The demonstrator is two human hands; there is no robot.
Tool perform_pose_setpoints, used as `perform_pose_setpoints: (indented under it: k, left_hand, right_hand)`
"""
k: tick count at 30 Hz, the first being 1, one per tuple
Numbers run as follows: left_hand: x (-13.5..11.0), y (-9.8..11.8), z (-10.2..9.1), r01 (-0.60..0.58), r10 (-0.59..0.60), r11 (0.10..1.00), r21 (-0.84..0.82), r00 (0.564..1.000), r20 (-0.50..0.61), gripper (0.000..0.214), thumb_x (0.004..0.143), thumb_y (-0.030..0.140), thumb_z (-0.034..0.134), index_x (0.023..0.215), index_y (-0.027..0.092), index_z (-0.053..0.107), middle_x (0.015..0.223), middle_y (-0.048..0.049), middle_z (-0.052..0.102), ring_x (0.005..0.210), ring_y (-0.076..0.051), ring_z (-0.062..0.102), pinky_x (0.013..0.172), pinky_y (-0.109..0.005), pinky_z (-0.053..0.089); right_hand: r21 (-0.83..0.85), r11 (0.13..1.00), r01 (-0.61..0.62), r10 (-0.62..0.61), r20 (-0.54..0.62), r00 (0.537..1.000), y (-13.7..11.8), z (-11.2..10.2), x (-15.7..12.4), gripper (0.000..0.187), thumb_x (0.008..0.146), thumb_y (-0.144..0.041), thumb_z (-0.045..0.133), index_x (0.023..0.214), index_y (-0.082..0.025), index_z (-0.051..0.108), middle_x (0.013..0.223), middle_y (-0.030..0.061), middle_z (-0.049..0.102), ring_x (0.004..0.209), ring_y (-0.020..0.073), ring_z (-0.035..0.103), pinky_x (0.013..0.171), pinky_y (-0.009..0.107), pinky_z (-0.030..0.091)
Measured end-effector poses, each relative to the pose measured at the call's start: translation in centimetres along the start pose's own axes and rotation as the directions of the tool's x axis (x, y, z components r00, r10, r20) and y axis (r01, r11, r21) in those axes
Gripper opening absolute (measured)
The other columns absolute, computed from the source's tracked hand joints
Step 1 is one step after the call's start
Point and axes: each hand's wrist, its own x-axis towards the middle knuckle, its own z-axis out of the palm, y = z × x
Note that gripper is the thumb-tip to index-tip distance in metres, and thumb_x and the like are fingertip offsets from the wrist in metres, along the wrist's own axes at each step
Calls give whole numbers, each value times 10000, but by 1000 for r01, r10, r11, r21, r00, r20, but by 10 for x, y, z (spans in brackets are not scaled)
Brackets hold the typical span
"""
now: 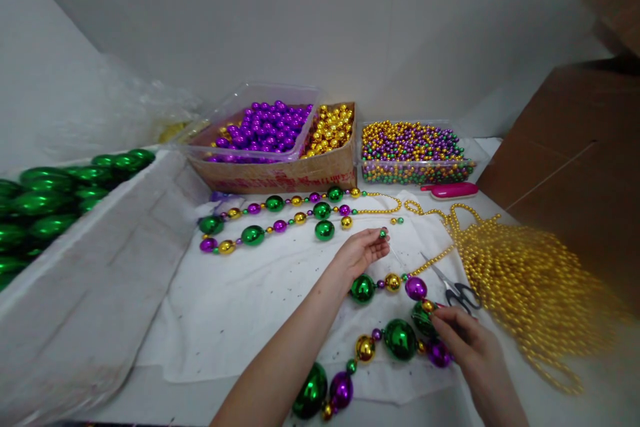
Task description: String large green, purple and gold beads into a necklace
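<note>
My left hand [364, 252] is raised over the white cloth, thumb and finger pinched on a small green bead [383, 233]; a thin thread seems to run down from there. Lower right, my right hand [467, 340] is closed with its fingertips at a small gold bead [428, 306], beside a large green bead [423, 320]. Around the hands lies a strand of large green, purple and gold beads, among them a purple bead [416, 288] and a green bead [400, 339]. Part of the strand is hidden behind my left forearm.
A finished-looking bead necklace [253, 235] lies behind on the cloth [225, 313]. Scissors [457, 292] and a pile of gold bead chains [535, 280] are at right. Behind stand a purple-bead tub [235, 153], a cardboard box [270, 175] and a small-bead tub [415, 172]. Green beads [45, 203] fill the left container.
</note>
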Motion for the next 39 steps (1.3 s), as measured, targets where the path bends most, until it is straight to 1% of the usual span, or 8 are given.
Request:
perform_pose_setpoints:
  k: [9, 14, 19, 24, 27, 31, 35, 39]
  left_hand:
    - [-8, -4, 1, 12, -22, 997, 81, 993, 120, 92, 771, 96, 664, 863, 104, 656, 795, -58, 656, 655, -103, 626, 694, -234, 518]
    - [-13, -4, 6, 32, -78, 982, 185, 966, 245, 229, 741, 169, 714, 957, 117, 661, 929, -92, 662, 740, -137, 649, 741, -286, 525]
    - [-8, 6, -7, -106, 92, 868, 486, 994, 53, 166, 794, 236, 645, 914, 122, 640, 945, -111, 664, 700, -123, 644, 707, -278, 535]
    - [14, 23, -29, -138, 310, 698, 703, 943, -123, 47, 809, 155, 565, 833, 145, 604, 795, -43, 625, 596, -106, 594, 610, -254, 502]
    - [27, 36, -35, -129, 442, 536, 834, 885, -147, 106, 787, 96, 553, 846, 164, 610, 922, -66, 623, 805, -173, 622, 764, -319, 489]
    - [41, 42, -38, -96, 533, 379, 920, 836, -132, 257, 732, 1, 565, 921, 170, 607, 1212, -125, 524, 1171, -266, 478, 1009, -398, 331]
    - [52, 37, -40, -67, 522, 379, 923, 839, -153, 247, 707, -29, 571, 880, 145, 593, 1218, -157, 500, 1201, -305, 447, 1017, -427, 308]
    - [50, 35, -41, -101, 460, 514, 852, 871, -174, 225, 690, -24, 601, 830, 151, 580, 1191, -133, 517, 1145, -272, 496, 962, -376, 381]
  right_hand:
    - [37, 999, -20, 21, -18, 1000, 4, 9, 7, 330, 696, -487, 679, 761, -163, 684, 749, 36, 646, 719, 176, 564, 624, 232, 443]
    - [181, 981, -65, 79, -71, 994, 3, 13, 17, 352, 657, -494, 713, 766, -163, 670, 562, -21, 530, 506, 106, 430, 443, 204, 319]
    - [210, 969, -132, 151, -76, 986, 6, 3, 15, 410, 601, -523, 746, 755, -150, 673, 512, -32, 492, 470, 90, 407, 423, 188, 287]
    - [222, 959, -178, 201, -83, 976, 13, -5, 12, 432, 549, -518, 784, 760, -152, 692, 591, -10, 562, 514, 102, 459, 457, 193, 343]
    - [221, 951, -214, 227, -31, 973, 15, -8, 12, 426, 575, -518, 776, 798, -160, 712, 631, -1, 589, 524, 98, 452, 460, 191, 340]
    - [203, 955, -215, 216, 17, 976, 13, -8, 12, 410, 624, -515, 754, 838, -167, 721, 619, -6, 571, 531, 94, 443, 467, 185, 332]
    - [193, 962, -192, 188, 39, 981, 9, -5, 13, 393, 646, -507, 745, 837, -164, 719, 606, -6, 559, 539, 98, 439, 474, 185, 323]
    - [178, 969, -169, 160, 61, 985, 7, -4, 12, 367, 666, -499, 732, 817, -165, 718, 571, -11, 532, 534, 97, 420, 473, 187, 304]
